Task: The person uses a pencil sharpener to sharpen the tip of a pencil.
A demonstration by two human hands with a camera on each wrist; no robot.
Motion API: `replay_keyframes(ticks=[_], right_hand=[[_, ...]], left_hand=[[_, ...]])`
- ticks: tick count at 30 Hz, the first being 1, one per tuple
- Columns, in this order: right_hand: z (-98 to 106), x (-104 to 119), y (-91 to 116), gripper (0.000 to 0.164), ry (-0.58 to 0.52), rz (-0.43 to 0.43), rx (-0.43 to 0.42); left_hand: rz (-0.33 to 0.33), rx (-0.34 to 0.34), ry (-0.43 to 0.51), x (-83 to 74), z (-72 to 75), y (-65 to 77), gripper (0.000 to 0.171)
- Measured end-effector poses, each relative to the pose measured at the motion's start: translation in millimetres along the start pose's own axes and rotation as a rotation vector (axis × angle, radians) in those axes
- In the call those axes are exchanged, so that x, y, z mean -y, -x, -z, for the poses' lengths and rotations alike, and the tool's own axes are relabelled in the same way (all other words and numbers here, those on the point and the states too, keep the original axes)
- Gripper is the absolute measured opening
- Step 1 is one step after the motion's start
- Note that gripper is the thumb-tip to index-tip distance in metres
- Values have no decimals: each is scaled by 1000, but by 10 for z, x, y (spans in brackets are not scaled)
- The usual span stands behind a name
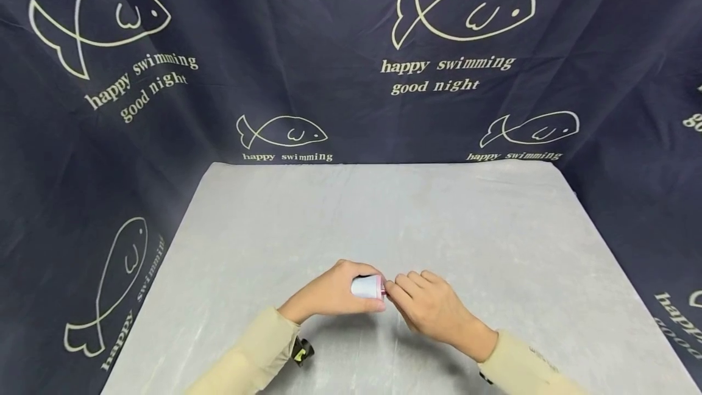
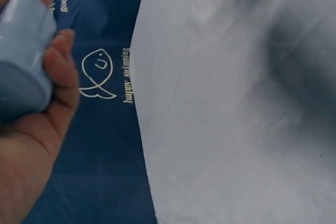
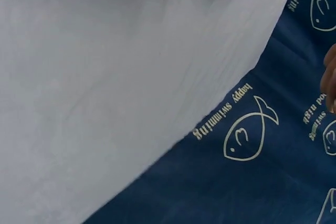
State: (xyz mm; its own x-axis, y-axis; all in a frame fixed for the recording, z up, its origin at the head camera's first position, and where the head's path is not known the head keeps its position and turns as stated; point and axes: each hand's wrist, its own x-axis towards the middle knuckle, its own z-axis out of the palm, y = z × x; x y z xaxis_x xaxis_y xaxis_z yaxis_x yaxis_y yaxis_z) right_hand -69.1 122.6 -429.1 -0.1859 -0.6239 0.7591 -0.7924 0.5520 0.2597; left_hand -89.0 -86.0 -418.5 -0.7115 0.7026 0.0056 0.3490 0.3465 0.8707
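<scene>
In the head view, a small light blue cylinder (image 1: pixel 364 287) with a pink end lies sideways above the near middle of the table. My left hand (image 1: pixel 336 291) grips it, thumb and fingers curled round its body. At the pink end, my right hand (image 1: pixel 429 305) pinches a thin reddish piece (image 1: pixel 384 291) that is mostly hidden by the fingertips. The left wrist view shows the cylinder's smooth, rounded body (image 2: pixel 23 51) inside the curled left hand (image 2: pixel 31 145). Only a few fingers of the right hand (image 3: pixel 329 80) appear at the edge of the right wrist view.
A pale grey cloth covers the table (image 1: pixel 384 218). Dark blue curtains (image 1: pixel 351 78) with fish drawings and lettering hang behind it and along both sides. A small black device (image 1: pixel 303 351) sits by the left sleeve's cuff.
</scene>
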Motion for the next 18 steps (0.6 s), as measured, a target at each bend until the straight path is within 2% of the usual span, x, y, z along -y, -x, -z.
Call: replay_keyframes(ticks=[3,5,10,12,13,15,18], right_hand=[[17,5,-7,30,-91,-55,46],[43,14,-1,27,-216,-159,123],[157,6,-12,11,-679,-623,430],[186,-7,-20,9,-777,-760,526],[191,-10,-18,9,-790,-786,552],[180,-4,1,3,-751,-753,545],[123,16,47,5,-540,-570,423]], left_hand=[[-62,-40,-70,-30,-21,-11,29],[-118,-72,-166,-44,-38,-19,30],[-297,-129,-498,-75,-68,-40,36],[-345,-139,-602,-74,-73,-46,39],[-353,-139,-639,-66,-73,-48,41],[-339,-135,-680,-55,-66,-49,43],[-260,-122,-625,-39,-39,-50,44]])
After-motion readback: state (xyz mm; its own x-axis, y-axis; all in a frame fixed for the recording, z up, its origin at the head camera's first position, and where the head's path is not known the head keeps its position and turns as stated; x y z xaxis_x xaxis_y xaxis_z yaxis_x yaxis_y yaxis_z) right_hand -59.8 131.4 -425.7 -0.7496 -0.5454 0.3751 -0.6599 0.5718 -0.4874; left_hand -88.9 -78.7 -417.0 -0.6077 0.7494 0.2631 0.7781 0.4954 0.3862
